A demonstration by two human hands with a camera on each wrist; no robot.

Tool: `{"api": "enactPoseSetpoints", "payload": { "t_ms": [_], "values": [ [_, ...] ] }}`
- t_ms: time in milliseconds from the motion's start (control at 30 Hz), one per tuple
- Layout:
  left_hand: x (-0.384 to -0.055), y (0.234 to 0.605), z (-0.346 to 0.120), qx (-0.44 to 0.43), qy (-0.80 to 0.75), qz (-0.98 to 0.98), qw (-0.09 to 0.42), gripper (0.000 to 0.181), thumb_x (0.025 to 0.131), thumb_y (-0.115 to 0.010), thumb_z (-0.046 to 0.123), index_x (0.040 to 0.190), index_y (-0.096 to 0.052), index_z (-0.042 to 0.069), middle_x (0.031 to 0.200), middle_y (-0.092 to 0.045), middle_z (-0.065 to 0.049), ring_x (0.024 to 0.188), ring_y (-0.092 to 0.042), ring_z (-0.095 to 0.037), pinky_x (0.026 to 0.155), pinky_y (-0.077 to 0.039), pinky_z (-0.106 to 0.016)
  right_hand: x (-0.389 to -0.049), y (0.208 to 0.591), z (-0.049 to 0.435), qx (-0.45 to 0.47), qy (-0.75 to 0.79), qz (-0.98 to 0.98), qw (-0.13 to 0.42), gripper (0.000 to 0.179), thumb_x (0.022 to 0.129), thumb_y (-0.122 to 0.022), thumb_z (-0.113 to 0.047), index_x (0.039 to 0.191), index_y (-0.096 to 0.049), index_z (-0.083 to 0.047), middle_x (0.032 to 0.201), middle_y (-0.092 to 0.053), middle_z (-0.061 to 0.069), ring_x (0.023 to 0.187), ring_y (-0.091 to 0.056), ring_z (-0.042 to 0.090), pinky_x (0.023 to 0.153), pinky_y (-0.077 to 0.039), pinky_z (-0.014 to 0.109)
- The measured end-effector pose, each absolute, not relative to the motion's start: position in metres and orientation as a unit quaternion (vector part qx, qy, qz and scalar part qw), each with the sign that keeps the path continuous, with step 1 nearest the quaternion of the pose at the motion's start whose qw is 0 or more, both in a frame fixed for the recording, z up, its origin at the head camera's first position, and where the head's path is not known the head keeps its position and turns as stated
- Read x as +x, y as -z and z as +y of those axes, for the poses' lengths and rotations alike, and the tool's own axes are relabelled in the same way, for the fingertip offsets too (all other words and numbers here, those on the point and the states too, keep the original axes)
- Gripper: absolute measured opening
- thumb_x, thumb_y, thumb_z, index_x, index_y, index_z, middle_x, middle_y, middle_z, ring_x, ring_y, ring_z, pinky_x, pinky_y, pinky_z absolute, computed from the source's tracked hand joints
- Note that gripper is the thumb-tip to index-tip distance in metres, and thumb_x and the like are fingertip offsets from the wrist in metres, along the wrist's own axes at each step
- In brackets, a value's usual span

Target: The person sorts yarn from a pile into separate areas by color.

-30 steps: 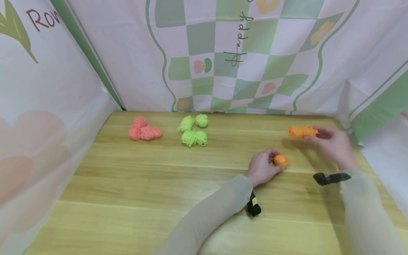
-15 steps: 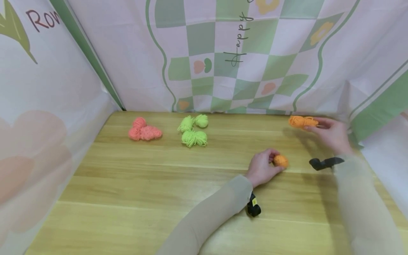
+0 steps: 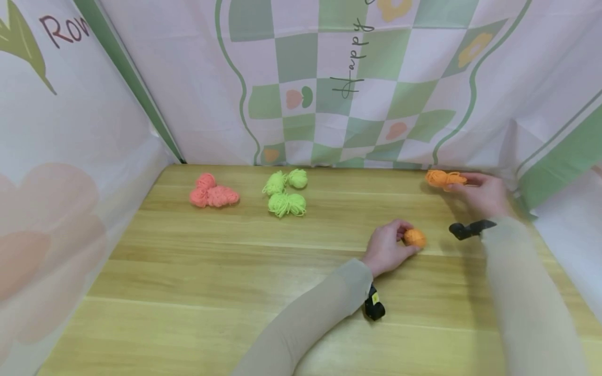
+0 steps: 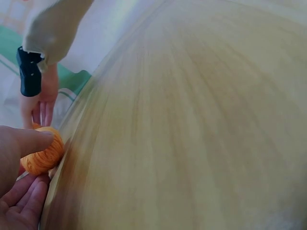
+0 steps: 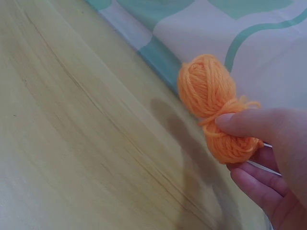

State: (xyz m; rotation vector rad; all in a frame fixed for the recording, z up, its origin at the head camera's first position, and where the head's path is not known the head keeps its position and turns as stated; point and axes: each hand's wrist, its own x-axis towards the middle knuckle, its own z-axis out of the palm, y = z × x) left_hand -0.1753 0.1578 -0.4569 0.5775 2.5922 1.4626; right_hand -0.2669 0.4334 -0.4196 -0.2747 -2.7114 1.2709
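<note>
My right hand point(image 3: 484, 194) pinches an orange yarn skein point(image 3: 442, 178), drawn in at its middle, near the back right of the table. In the right wrist view the thumb presses on the waist of this skein point(image 5: 206, 88), and its shadow falls on the wood apart from it. My left hand point(image 3: 388, 247) holds a round orange yarn ball point(image 3: 415, 238) on the table, nearer to me. The left wrist view shows thumb and fingers on either side of the ball point(image 4: 45, 155), partly covering it.
Lime-green yarn bundles point(image 3: 287, 203) lie at the back, left of centre. Farther left is a coral-pink yarn cluster point(image 3: 213, 194). A printed cloth point(image 3: 338, 125) hangs along the table's point(image 3: 211, 292) back edge, with more cloth at both sides.
My right hand has moved toward the back edge with the orange skein, then slightly left. The left hand and its yarn ball have stayed in place.
</note>
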Motion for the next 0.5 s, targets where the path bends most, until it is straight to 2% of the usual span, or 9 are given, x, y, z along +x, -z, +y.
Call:
{"api": "enactPoseSetpoints", "payload": {
  "t_ms": [67, 167, 333, 500],
  "values": [
    [-0.1753, 0.4569, 0.1575, 0.191, -0.481, 0.854, 0.055, 0.041, 0.087, -0.084, 0.024, 0.123, -0.066, 0.017, 0.111, -0.067, 0.012, 0.098, -0.059, 0.003, 0.084, -0.045, -0.008, -0.2681, 0.4218, 0.4327, -0.095, -0.419, -0.901, 0.064, 0.071, 0.087, -0.081, -0.044, 0.139, -0.059, -0.001, 0.111, -0.070, -0.002, 0.090, -0.058, 0.006, 0.069, -0.047, 0.014],
    [-0.1752, 0.4562, 0.1570, 0.191, -0.482, 0.853, 0.057, 0.042, 0.087, -0.084, 0.025, 0.124, -0.066, 0.017, 0.111, -0.066, 0.012, 0.098, -0.059, 0.002, 0.084, -0.045, -0.009, -0.2690, 0.4239, 0.4297, -0.097, -0.411, -0.905, 0.058, 0.072, 0.087, -0.081, -0.046, 0.139, -0.059, -0.001, 0.131, -0.062, 0.016, 0.096, -0.054, 0.011, 0.073, -0.043, 0.015],
    [-0.1750, 0.4559, 0.1569, 0.188, -0.484, 0.852, 0.061, 0.042, 0.087, -0.084, 0.025, 0.124, -0.066, 0.018, 0.112, -0.066, 0.012, 0.098, -0.059, 0.003, 0.084, -0.045, -0.009, -0.2728, 0.4275, 0.4275, -0.101, -0.402, -0.909, 0.045, 0.076, 0.086, -0.079, -0.051, 0.140, -0.058, -0.002, 0.133, -0.059, 0.016, 0.100, -0.053, 0.012, 0.080, -0.042, 0.019],
    [-0.1745, 0.4564, 0.1575, 0.187, -0.487, 0.851, 0.060, 0.042, 0.087, -0.084, 0.024, 0.124, -0.066, 0.018, 0.112, -0.066, 0.012, 0.099, -0.059, 0.003, 0.084, -0.045, -0.009, -0.2747, 0.4304, 0.4268, -0.100, -0.392, -0.913, 0.040, 0.081, 0.086, -0.078, -0.055, 0.142, -0.056, -0.001, 0.138, -0.057, 0.022, 0.107, -0.053, 0.018, 0.083, -0.041, 0.022]
  ]
}}
